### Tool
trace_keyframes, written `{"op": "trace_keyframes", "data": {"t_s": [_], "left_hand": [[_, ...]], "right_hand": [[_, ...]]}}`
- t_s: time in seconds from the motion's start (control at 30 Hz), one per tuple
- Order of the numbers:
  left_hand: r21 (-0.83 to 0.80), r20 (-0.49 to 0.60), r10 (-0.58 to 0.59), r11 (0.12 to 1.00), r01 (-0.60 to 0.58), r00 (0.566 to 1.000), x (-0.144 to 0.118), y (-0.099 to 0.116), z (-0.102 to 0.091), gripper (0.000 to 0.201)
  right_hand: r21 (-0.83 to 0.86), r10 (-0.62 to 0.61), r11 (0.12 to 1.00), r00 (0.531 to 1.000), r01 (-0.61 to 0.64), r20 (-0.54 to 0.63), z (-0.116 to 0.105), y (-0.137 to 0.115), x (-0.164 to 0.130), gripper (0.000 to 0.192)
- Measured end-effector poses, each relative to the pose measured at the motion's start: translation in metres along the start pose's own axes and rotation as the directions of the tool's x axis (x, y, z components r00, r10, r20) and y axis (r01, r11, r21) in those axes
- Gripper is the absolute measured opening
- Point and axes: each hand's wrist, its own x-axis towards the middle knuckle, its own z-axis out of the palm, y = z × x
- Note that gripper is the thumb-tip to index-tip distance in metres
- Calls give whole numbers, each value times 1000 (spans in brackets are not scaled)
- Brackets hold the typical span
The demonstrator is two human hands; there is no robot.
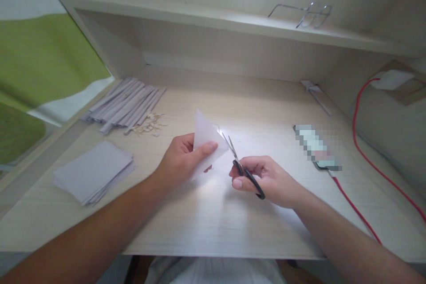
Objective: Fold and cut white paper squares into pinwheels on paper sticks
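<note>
The pale wooden bench (213,226) carries everything here, with a shelf (233,22) across its back at twelve o'clock holding a pair of glasses (304,14). At ten o'clock from the hands lies a bundle of folded paper strips (124,104) with small offcuts beside it, and at eight o'clock a flat stack of paper sheets (93,171); a red cable (366,151) runs along the three o'clock side past a blurred flat object. Near the middle, the left hand (181,159) pinches a folded piece of paper (206,140) between thumb and fingers, held up off the bench, its pointed end aimed toward twelve o'clock. The right hand (269,179) is closed around the black handles of the scissors (241,164), just beside the paper at its three o'clock. The scissors' long axis runs from four o'clock to ten o'clock, blades slightly parted and pointing at the paper's right edge, tips touching or nearly so.
</note>
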Motion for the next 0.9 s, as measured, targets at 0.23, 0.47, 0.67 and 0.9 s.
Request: {"op": "trace_keyframes", "data": {"t_s": [0.23, 0.47, 0.67, 0.9], "left_hand": [[5, -55, 45, 999, -45, 997, 0, -2, -1, 37], [42, -60, 36, 999, -34, 998, -1, -5, -1, 37], [70, -71, 33, 997, -28, 997, -1, -8, 2, 37], [101, -71, 29, 995, -21, 997, -1, -9, 3, 37]], "right_hand": [[-82, 47, 995, 999, -49, -23, -2, 5, 0, 35], [-106, 63, 992, 998, -62, 3, -1, 6, -1, 40], [-91, 94, 991, 996, -94, 1, -1, 7, -2, 44], [-126, 102, 987, 995, -102, -3, -1, 7, -2, 48]]}}
